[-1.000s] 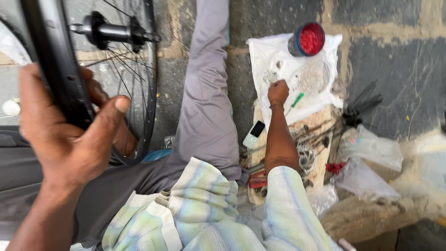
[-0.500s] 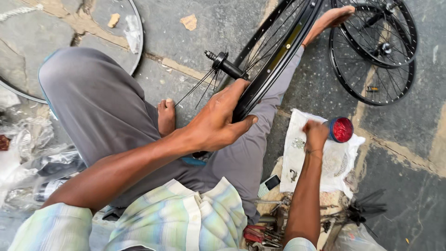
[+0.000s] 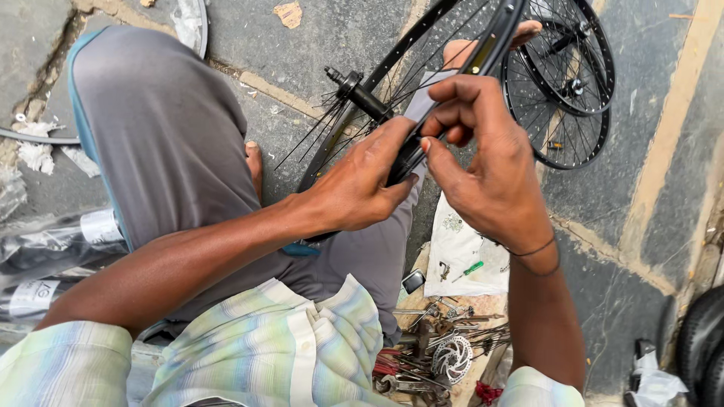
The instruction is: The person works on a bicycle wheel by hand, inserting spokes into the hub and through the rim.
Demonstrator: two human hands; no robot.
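2nd wheel point(image 3: 573, 83) on paving | white cloth point(image 3: 460, 260) w/ green screwdriver point(image 3: 473, 268) | brake disc point(image 3: 451, 359)

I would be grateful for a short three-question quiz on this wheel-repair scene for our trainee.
1. True or false: both hands touch the black wheel rim.
2. Which lies on the white cloth? A) a green-handled tool B) a hammer C) a cup
3. What round metal part lies among the tools at the bottom?

Key:
1. True: the left hand grips the rim and the right hand pinches it.
2. A, the green-handled tool.
3. A brake disc.
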